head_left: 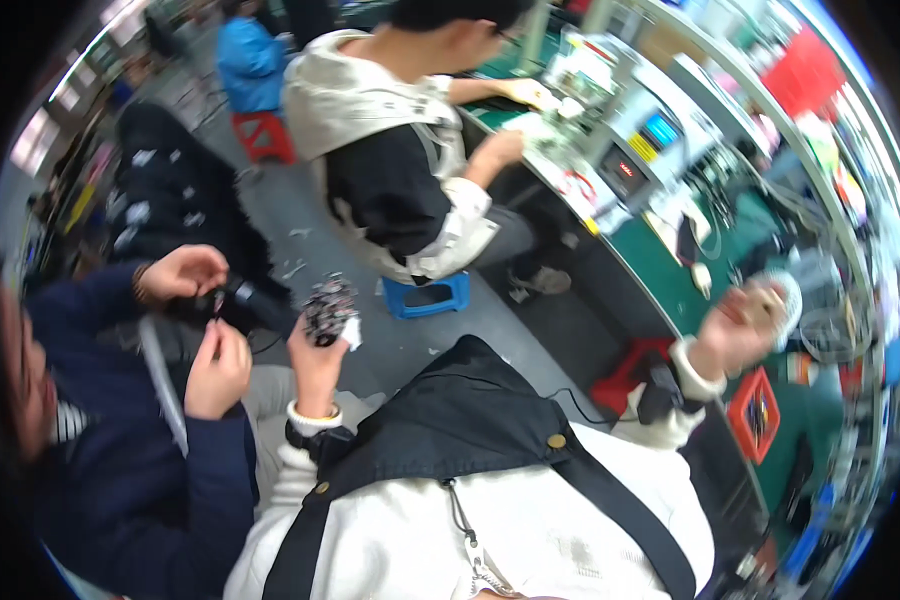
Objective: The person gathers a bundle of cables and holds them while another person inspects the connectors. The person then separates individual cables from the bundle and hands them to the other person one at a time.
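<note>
My left hand [316, 368] is closed around a bundle of small dark parts [330, 312] with reddish and pale bits, held upright in front of my body. A white scrap [351, 333] shows beside the bundle at my fingers. Over the green bench at the right, my raised right hand [732, 328] has its fingers curled, blurred by motion. A white rounded thing [791, 306] sits against its fingertips and seems held; its kind cannot be made out. Both my wrists carry dark bands.
Close on my left, a person in navy sleeves [220, 450] works a small thing between their hands. Another person in a beige-and-black jacket [370, 190] sits at the green bench [650, 255] on a blue stool [428, 298]. An orange-red tray [754, 415] and a grey instrument [635, 150] stand there.
</note>
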